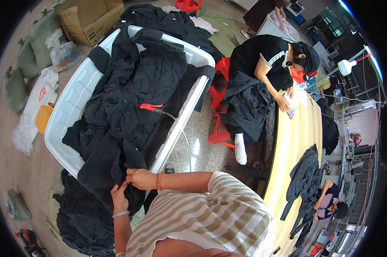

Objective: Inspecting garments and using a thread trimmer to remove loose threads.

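Note:
Black buttoned garments [137, 81] fill a large white plastic tub [61, 122] in front of me. One black garment [101, 169] hangs over the tub's near rim. My right hand [142, 179], with an orange bead bracelet at the wrist, pinches its edge with closed fingers. Just left of it and lower, my left hand [119, 197], with a pale bangle at the wrist, is also closed on the cloth. The fingertips of both hands almost meet. On the heap lies a red-handled air gun [150, 107], its thin hose running over the tub's right rim.
More black garments [84, 218] are piled at lower left and behind the tub. A co-worker [262, 60] sits right on a red stool [221, 135], at a long wooden table [294, 147]. A cardboard box [90, 21] and green sacks [16, 90] stand at left.

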Available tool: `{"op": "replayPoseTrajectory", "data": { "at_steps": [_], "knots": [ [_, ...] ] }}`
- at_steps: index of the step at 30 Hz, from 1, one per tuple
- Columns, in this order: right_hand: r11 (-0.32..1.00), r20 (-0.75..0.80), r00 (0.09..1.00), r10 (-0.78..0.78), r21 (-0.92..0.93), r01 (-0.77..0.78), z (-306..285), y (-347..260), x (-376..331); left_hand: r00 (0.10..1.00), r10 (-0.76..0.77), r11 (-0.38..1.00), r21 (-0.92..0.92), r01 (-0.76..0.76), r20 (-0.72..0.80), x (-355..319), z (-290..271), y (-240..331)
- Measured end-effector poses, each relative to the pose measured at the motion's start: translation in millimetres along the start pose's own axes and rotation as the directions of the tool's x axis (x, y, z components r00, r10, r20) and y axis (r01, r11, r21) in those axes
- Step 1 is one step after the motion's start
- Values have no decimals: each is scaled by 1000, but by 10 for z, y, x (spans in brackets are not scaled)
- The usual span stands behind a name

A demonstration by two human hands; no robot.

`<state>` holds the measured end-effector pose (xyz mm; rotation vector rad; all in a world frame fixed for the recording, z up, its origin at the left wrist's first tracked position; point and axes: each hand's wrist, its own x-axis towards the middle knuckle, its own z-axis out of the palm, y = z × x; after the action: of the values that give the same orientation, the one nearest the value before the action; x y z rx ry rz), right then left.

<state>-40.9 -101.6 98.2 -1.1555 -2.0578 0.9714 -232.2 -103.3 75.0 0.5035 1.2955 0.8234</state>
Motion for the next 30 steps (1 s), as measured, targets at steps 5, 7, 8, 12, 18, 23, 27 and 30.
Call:
{"op": "replayPoseTrajectory", "data": {
  "at_steps": [5, 7, 8, 12, 18, 23, 27, 30],
  "knots": [
    [999, 70, 997, -31, -34, 33, -11, -2, 24, 998, 23, 995, -93, -27, -50, -10, 19, -5],
    [993, 81, 993, -88, -72, 94, -25, -17, 7, 999, 36, 995, -97, -39, -36, -11, -7, -38],
    [993, 82, 993, -90, -72, 96, -3, -19, 7, 999, 49, 994, -100, -51, -22, -14, -17, -46],
    [997, 6, 1000, -4, -74, 4, 49, -37, -3, 1000, 15, 993, -114, -15, -3, -51, 5, -24],
    [989, -34, 998, -51, -142, 46, 117, 29, -7, 996, 75, 993, -93, -72, 39, -22, -30, -80],
    [980, 3, 1000, -28, -199, 28, 99, 85, -35, 975, 182, 959, 197, -205, 131, -74, 85, 0],
    [985, 28, 999, 21, -170, -16, -24, 76, -23, 957, 223, 903, 331, -275, 187, -79, 50, 51],
    [992, 50, 997, 51, -118, -44, -36, 76, -40, 813, 367, 545, 603, -582, 452, -266, 157, 180]
  ]
}}
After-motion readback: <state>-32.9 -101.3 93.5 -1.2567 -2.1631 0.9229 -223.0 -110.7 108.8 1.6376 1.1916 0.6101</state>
